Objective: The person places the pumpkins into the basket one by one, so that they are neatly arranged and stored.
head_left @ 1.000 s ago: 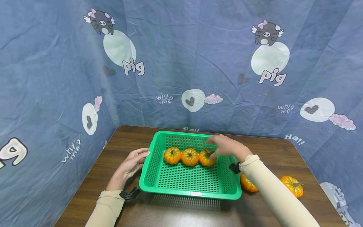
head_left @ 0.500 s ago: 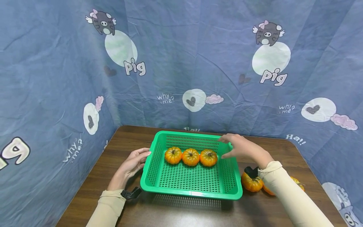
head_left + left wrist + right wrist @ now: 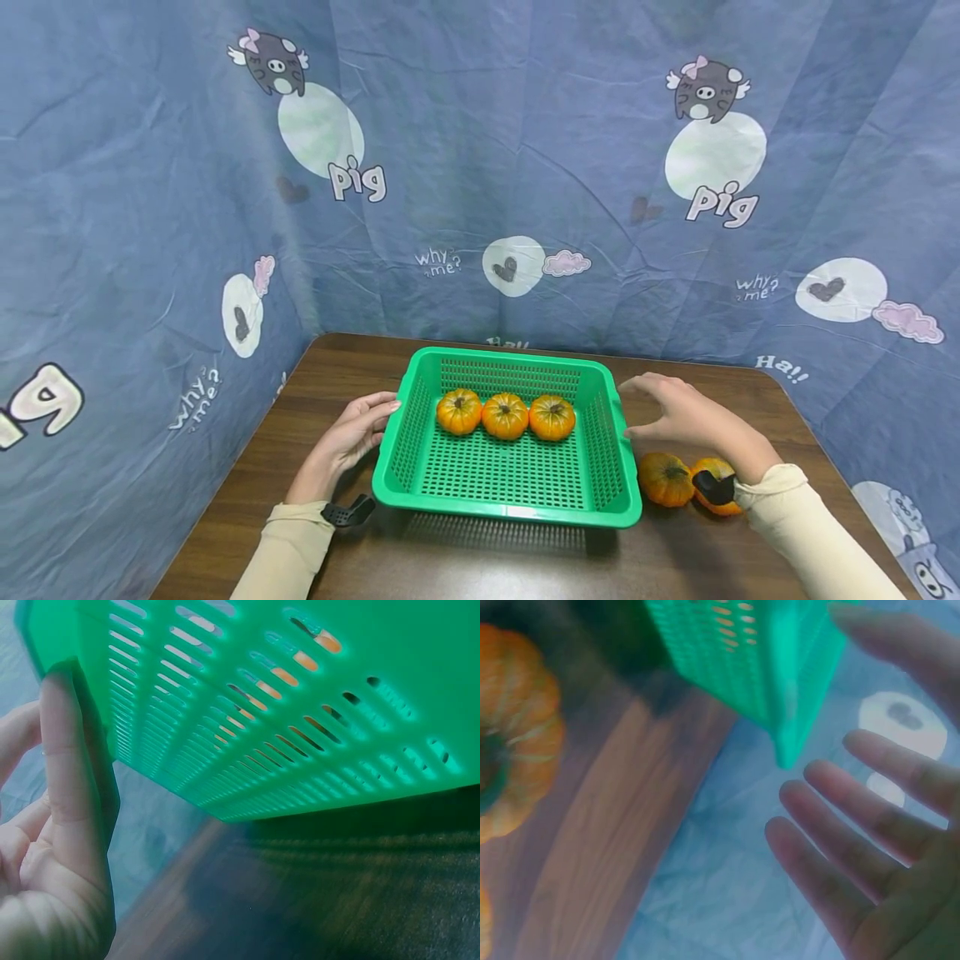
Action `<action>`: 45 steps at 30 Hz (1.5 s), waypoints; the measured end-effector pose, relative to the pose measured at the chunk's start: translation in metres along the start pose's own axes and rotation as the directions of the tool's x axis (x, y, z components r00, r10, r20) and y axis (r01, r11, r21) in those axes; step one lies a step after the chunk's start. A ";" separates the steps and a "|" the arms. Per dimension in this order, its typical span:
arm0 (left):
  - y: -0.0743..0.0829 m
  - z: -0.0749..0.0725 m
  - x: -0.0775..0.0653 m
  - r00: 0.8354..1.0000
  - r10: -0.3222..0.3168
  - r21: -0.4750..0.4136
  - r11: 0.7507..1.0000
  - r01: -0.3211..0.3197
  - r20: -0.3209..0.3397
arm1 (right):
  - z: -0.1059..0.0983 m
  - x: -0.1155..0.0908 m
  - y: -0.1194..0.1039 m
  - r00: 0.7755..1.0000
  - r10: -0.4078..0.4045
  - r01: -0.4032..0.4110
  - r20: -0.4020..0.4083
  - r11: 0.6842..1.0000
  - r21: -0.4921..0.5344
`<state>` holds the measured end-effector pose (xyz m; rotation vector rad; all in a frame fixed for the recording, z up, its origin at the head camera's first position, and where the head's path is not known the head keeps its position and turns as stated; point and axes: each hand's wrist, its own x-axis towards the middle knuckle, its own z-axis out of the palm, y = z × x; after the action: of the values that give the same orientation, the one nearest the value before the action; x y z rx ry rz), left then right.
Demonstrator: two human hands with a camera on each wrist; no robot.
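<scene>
A green plastic basket with slotted walls stands on the wooden table. A row of three small orange pumpkins, the left, middle and right ones, lies inside it. My left hand holds the basket's left rim; in the left wrist view one long finger lies against the outer wall under the rim. My right hand is beside the right rim with fingers spread and nothing held. Its thumb reaches close to the rim; whether it touches cannot be told.
Outside the basket, below my right hand, two more pumpkins, one nearer and one farther right, lie on the table. The sleeve and wrist camera partly cover the second. A blue printed cloth hangs behind the table.
My right hand has left the right pumpkin in the basket and moved right, out past the right rim. My left hand stays at the left rim, and the basket has not visibly moved.
</scene>
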<state>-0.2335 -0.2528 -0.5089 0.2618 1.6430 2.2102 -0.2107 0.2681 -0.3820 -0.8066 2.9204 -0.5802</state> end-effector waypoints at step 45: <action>-0.001 0.000 0.001 1.000 0.004 0.001 1.000 -0.004 -0.007 | 0.054 -0.063 0.049 0.993 0.042 -0.048 0.112 0.998 0.050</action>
<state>-0.2338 -0.2520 -0.5099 0.2578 1.6484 2.2158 -0.1719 0.3206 -0.4533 -0.7401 2.8026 -0.5861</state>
